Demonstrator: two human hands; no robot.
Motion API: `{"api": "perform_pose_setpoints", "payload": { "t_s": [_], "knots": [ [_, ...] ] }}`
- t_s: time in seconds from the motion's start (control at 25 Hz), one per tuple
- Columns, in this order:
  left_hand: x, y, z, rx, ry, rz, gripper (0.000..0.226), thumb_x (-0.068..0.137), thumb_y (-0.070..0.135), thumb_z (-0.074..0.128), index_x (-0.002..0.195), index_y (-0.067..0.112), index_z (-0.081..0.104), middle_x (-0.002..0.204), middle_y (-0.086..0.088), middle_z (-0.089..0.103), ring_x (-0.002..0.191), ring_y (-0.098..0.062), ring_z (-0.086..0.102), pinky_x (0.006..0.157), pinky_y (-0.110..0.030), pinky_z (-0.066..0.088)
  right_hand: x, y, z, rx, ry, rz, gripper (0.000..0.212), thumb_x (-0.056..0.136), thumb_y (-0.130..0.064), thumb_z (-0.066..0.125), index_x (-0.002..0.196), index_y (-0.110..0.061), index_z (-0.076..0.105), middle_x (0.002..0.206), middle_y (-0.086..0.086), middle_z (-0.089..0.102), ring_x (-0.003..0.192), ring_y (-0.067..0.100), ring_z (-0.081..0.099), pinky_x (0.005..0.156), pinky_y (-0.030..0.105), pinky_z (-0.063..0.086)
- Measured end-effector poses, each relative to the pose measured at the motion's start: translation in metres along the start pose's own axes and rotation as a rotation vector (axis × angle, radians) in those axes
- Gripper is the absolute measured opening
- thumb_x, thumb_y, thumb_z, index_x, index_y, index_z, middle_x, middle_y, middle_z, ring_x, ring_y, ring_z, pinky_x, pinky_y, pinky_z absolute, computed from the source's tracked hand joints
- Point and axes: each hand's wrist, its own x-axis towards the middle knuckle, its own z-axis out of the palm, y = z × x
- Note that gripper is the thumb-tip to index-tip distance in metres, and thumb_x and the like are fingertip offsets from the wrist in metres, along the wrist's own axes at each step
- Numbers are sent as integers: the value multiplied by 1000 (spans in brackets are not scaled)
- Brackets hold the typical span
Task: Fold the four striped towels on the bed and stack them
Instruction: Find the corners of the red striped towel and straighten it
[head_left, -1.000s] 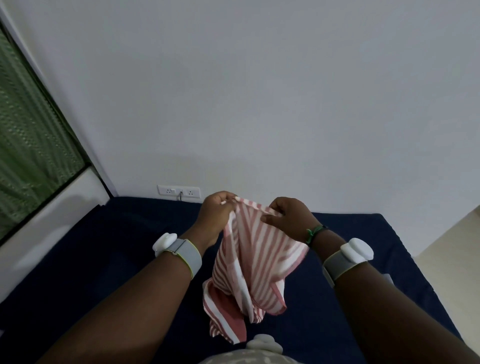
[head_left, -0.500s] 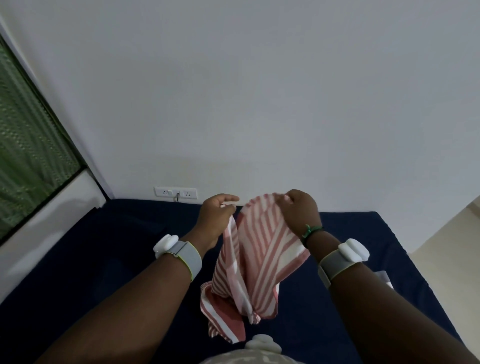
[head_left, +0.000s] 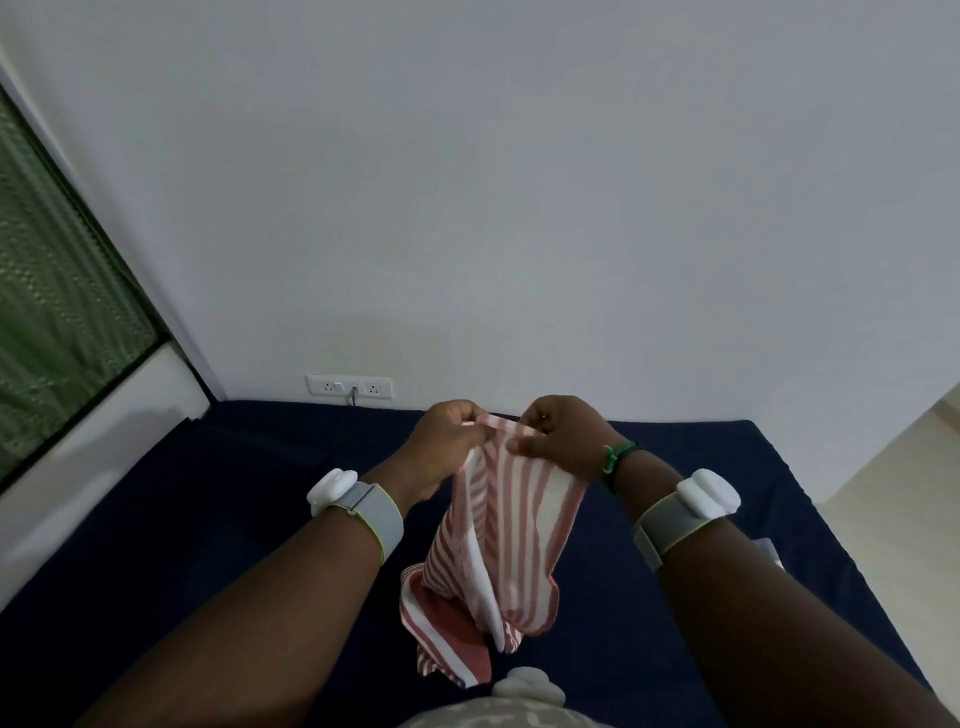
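Drew closer together since a second before, both hands, until only a short run of hem lay between them, where the earlier spread had been wider. Left hand (head_left: 448, 441) pinched the top edge of the striped towel (head_left: 498, 540) between thumb and curled fingers; right hand (head_left: 563, 436) gripped the same edge just beside it, thumb on the near face. Hung below the two hands in a bunched, twisted drape, that towel, its lower end trailing down toward the chest and clear of the dark blue bed (head_left: 208, 519) beneath. Raised to roughly the same height in front of the body, both hands, wrists bent slightly inward, forearms angling in from either side, a grey band with a white pod on each wrist.

Judged as hunting for corners before the first fold. To do it well: keep one pinch fixed, slide the other outward along the hem until a true corner is felt, then shake once so the twist falls out. Only then lay flat below the hands. Could not see the other three towels anywhere near the hands.
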Motion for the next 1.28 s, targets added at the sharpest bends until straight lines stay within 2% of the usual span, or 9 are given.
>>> {"api": "perform_pose_setpoints", "payload": {
  "t_s": [0.12,0.36,0.52,0.64,0.72,0.8,0.92,1.08,1.28],
  "knots": [
    [4,2,-9,-67,105,-12,6,92,7,68,86,8,70,80,-7,73,73,-21,68,67,-29,54,0,22,-10,-54,35,101,32,87,-39,77,96,-9,73,93,5,69,87,23,64,75,32,50],
    [4,-2,-2,-134,76,-47,5,94,10,71,98,9,75,95,-8,78,86,-24,75,76,-32,61,4,26,4,702,282,292,49,81,-49,74,100,-4,71,98,14,75,93,32,72,88,52,59],
    [10,-6,1,-184,131,-126,11,100,13,63,106,13,72,103,-7,73,92,-22,68,77,-31,57,5,25,3,418,294,421,37,102,-25,54,136,-12,56,128,10,64,114,28,64,103,37,50],
    [5,-4,8,-298,74,-249,19,107,15,51,117,9,66,108,-14,64,94,-28,61,77,-39,56,12,29,2,417,316,531,36,98,-21,58,133,-15,56,122,6,64,114,26,64,102,35,50],
    [3,-3,11,-299,23,-268,21,105,8,47,122,7,61,110,-18,60,100,-34,60,82,-43,57,21,37,4,891,306,533,42,83,-27,68,122,-11,64,108,7,69,109,33,69,98,44,55],
    [2,-2,14,-254,-8,-264,25,98,0,48,118,9,61,104,-19,58,96,-33,59,84,-43,57,16,29,12,986,347,501,38,80,-31,70,106,-4,70,89,9,68,88,30,70,84,46,58],
    [0,-1,18,-165,-3,-203,29,91,-4,54,113,11,65,100,-16,64,89,-26,64,78,-36,60,10,22,22,646,330,375,39,91,-36,64,86,2,70,71,12,61,69,24,58,67,43,58],
    [-2,0,21,-245,45,-114,33,88,-3,66,118,10,63,112,-15,69,92,-26,71,81,-37,61,4,10,40,600,165,251,24,93,-36,70,85,-15,78,87,20,75,81,30,73,80,56,60],
    [-7,0,24,-582,141,-171,33,90,0,74,121,0,61,111,-21,72,102,-34,72,87,-43,62,0,1,54,711,144,162,23,97,-33,67,100,-15,80,91,6,79,90,25,76,89,48,61]
  ]
}}
